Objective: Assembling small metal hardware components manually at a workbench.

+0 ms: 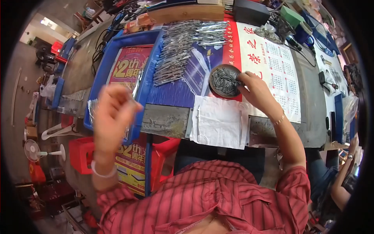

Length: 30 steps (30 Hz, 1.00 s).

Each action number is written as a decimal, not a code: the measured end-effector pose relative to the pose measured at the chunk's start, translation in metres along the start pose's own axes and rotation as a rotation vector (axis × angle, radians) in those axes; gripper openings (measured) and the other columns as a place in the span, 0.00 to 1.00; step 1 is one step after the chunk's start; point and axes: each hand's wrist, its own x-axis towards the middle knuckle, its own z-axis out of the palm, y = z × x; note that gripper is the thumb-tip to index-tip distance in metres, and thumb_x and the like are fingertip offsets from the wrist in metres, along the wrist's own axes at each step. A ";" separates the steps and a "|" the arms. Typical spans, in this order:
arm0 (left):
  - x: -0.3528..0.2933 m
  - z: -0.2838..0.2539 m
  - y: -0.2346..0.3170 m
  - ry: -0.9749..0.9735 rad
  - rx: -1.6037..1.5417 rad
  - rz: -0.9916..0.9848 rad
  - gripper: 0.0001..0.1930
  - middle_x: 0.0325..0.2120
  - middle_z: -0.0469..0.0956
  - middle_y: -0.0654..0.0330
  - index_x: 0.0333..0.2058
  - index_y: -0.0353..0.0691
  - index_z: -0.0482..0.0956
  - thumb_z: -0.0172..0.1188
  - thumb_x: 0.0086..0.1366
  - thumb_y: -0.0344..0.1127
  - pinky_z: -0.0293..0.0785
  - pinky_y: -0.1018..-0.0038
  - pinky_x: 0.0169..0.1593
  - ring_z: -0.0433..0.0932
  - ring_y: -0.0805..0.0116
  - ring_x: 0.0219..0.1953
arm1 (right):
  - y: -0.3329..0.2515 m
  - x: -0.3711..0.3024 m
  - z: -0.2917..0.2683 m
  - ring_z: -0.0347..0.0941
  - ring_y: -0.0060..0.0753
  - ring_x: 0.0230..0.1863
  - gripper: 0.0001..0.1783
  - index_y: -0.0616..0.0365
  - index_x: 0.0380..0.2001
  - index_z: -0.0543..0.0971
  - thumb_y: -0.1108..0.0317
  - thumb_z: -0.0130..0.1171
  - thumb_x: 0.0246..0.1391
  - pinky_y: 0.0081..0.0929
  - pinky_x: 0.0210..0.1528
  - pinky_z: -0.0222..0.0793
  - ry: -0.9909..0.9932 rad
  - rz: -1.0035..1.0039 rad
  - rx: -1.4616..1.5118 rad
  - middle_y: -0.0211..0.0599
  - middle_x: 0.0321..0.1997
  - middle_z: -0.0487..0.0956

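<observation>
Head view: the person's right hand (256, 91) is at the right edge of a round, dark brown bowl (224, 95). Short, slim, dark pieces (223, 80) lie in it, just left of the right grip, jumbled, long axes crossing. Right fingers bend down toward them; whether they pinch one, cannot tell. Left hand (112, 117), motion-blurred, farther off, over the near end of a blue rectangular plastic tray (136, 38); fingers curled, hold unclear. Slim silver metal rods (175, 54) between tray and bowl.
</observation>
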 end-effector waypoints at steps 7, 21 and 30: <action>-0.099 0.093 -0.030 -0.375 -0.565 -0.322 0.11 0.35 0.74 0.59 0.44 0.30 0.70 0.51 0.61 0.19 0.74 0.82 0.39 0.77 0.76 0.36 | 0.006 0.043 0.037 0.72 0.52 0.37 0.09 0.64 0.29 0.71 0.74 0.56 0.41 0.43 0.40 0.67 -0.198 0.023 -0.324 0.49 0.34 0.74; -0.104 0.114 -0.051 -0.437 -0.800 -0.448 0.14 0.40 0.73 0.58 0.48 0.29 0.68 0.50 0.65 0.25 0.72 0.83 0.40 0.75 0.78 0.35 | 0.006 0.038 0.022 0.71 0.43 0.26 0.06 0.66 0.31 0.71 0.74 0.53 0.50 0.32 0.31 0.67 -0.076 0.109 0.158 0.50 0.24 0.74; -0.079 0.124 -0.050 -0.170 -0.578 -0.096 0.11 0.33 0.72 0.59 0.44 0.33 0.74 0.52 0.63 0.23 0.68 0.82 0.34 0.72 0.76 0.31 | -0.079 -0.022 -0.009 0.70 0.50 0.24 0.03 0.64 0.29 0.69 0.76 0.51 0.50 0.33 0.28 0.64 -0.243 0.028 0.468 0.48 0.22 0.71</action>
